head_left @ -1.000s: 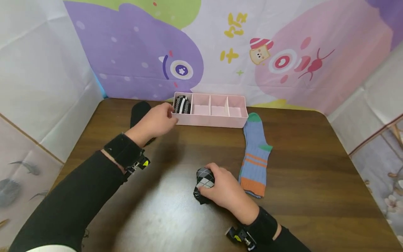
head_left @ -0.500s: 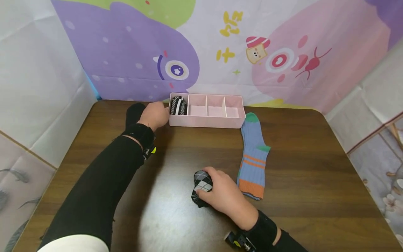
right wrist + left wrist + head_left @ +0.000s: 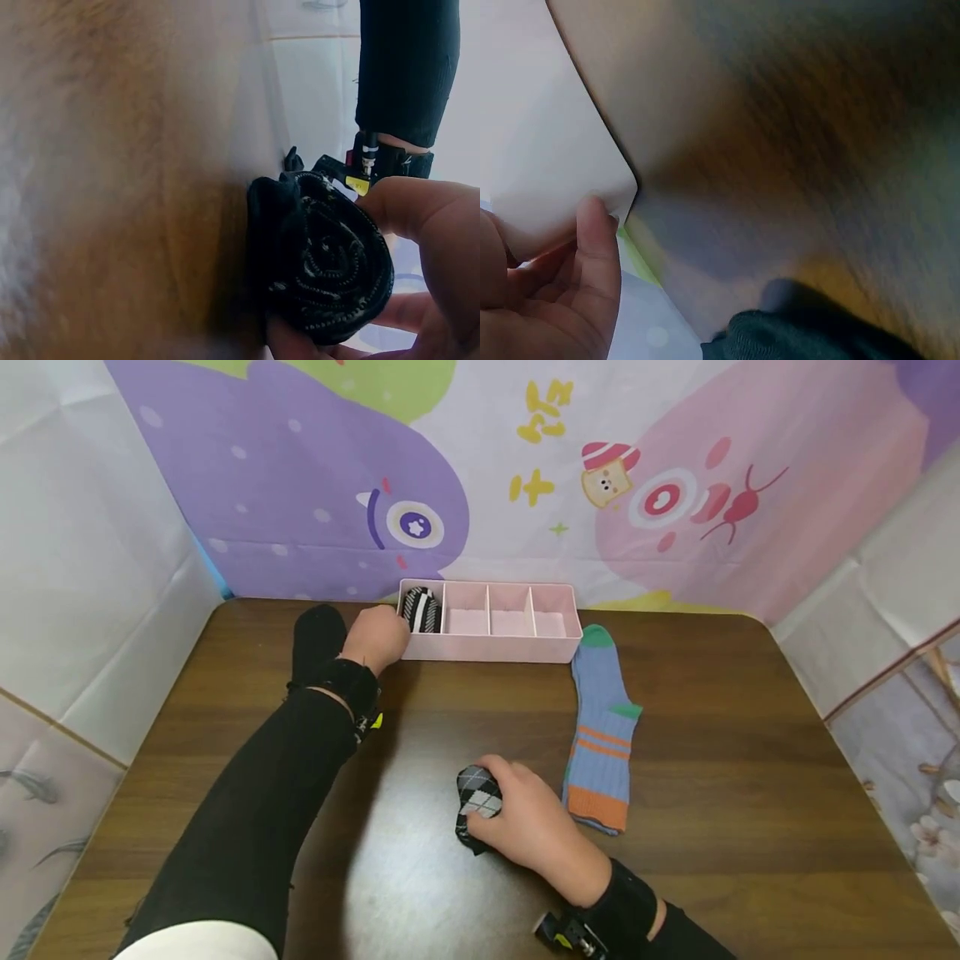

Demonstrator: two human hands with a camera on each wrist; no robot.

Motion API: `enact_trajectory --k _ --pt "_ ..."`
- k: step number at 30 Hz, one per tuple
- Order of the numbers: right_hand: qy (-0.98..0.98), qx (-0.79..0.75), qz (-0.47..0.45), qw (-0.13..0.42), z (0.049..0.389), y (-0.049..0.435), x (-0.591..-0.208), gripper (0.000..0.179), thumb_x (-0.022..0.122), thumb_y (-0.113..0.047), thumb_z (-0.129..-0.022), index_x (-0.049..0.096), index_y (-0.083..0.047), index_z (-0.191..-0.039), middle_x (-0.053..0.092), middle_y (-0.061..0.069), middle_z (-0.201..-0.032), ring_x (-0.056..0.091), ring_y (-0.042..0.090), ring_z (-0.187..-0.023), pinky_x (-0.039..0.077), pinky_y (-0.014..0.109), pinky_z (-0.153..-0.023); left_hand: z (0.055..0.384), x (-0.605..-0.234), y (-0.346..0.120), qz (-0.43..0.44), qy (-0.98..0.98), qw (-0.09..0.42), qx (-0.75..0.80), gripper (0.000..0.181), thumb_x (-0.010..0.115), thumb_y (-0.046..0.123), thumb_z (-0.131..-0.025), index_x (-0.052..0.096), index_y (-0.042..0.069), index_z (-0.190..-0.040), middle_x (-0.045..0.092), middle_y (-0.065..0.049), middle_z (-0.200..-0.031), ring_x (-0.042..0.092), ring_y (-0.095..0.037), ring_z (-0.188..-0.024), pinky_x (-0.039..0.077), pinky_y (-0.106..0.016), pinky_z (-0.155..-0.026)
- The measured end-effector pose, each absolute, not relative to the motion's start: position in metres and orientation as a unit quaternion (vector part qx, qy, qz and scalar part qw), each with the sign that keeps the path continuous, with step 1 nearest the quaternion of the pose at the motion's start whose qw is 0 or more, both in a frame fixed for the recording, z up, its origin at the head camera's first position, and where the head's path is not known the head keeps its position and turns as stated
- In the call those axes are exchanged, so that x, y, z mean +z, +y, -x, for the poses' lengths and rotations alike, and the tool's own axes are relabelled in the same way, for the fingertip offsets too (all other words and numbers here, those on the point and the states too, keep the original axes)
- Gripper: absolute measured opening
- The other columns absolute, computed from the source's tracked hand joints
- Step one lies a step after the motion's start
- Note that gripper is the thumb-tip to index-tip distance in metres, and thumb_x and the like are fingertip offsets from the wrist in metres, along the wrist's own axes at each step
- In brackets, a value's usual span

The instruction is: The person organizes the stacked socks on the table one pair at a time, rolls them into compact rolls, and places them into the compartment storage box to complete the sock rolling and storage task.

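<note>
Standing at far edge of worktop (image 3: pixel 720 743): pink box (image 3: pixel 491 649), striped roll (image 3: pixel 422 611) in its leftmost compartment. Right of box: blue socks (image 3: pixel 602 764), green toe just beside it. Left of box: black sock (image 3: pixel 318 639), partly covered by left sleeve (image 3: pixel 251 810). Left hand (image 3: pixel 378 635): gripping box's left end. Right hand (image 3: pixel 528 818): grasping argyle roll (image 3: pixel 476 793), well in front of box; long axis roughly towards box, spiral end facing away.
</note>
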State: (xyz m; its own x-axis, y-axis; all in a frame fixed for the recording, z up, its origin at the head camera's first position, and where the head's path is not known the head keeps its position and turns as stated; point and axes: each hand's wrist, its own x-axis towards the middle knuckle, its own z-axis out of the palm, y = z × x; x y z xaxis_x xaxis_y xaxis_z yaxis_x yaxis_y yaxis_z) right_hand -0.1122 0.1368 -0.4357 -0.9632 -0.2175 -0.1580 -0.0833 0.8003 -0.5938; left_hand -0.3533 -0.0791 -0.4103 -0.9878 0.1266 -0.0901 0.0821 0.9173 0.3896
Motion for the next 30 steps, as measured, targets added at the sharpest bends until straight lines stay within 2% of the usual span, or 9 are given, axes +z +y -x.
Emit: enact_trajectory --k 9,13,16,22,30 --pt "0.937 -0.315 0.095 0.120 0.115 0.139 -0.429 0.059 0.070 -0.033 -0.079 0.050 -0.025 -0.134 0.057 0.002 -0.106 0.055 0.016 -0.083 0.048 0.033 -0.067 0.352 -0.410 -0.079 -0.058 0.979 0.057 0.187 0.039 0.032 0.016 -0.100 0.065 -0.004 -0.103 0.064 -0.017 -0.105 0.055 -0.030 -0.086 0.048 -0.044 -0.083" --pt "0.937 -0.321 0.095 0.099 0.124 0.142 -0.416 0.058 0.070 -0.029 -0.078 0.051 -0.024 -0.132 0.057 0.003 -0.106 0.055 0.017 -0.082 0.048 0.031 -0.064 0.350 -0.410 -0.078 -0.084 0.982 0.047 0.160 0.038 0.034 0.013 -0.100 0.067 -0.005 -0.101 0.066 -0.018 -0.107 0.060 -0.032 -0.092 0.049 -0.045 -0.086" --pt "0.944 -0.312 0.089 0.062 0.139 0.146 -0.399 0.059 0.070 -0.028 -0.076 0.051 -0.025 -0.132 0.057 0.003 -0.105 0.055 0.017 -0.081 0.049 0.031 -0.062 0.349 -0.412 -0.078 -0.116 0.985 0.029 0.126 0.036 0.035 0.010 -0.099 0.067 -0.005 -0.097 0.066 -0.019 -0.105 0.062 -0.034 -0.094 0.050 -0.047 -0.087" --pt "0.961 -0.258 0.102 -0.003 0.174 0.147 -0.364 0.061 0.068 -0.027 -0.077 0.049 -0.022 -0.135 0.055 0.004 -0.106 0.054 0.019 -0.083 0.048 0.034 -0.064 0.348 -0.418 -0.080 -0.177 0.983 -0.003 0.056 0.027 0.041 0.004 -0.095 0.066 -0.005 -0.087 0.067 -0.020 -0.098 0.064 -0.037 -0.089 0.052 -0.048 -0.082" --pt "0.971 -0.207 0.116 -0.016 0.226 0.131 -0.343 0.064 0.066 -0.028 -0.080 0.044 -0.013 -0.138 0.054 0.010 -0.103 0.053 0.021 -0.080 0.048 0.035 -0.061 0.345 -0.415 -0.079 -0.192 0.980 -0.015 0.054 0.025 0.043 0.002 -0.094 0.065 -0.006 -0.084 0.066 -0.022 -0.098 0.064 -0.039 -0.090 0.052 -0.049 -0.083"
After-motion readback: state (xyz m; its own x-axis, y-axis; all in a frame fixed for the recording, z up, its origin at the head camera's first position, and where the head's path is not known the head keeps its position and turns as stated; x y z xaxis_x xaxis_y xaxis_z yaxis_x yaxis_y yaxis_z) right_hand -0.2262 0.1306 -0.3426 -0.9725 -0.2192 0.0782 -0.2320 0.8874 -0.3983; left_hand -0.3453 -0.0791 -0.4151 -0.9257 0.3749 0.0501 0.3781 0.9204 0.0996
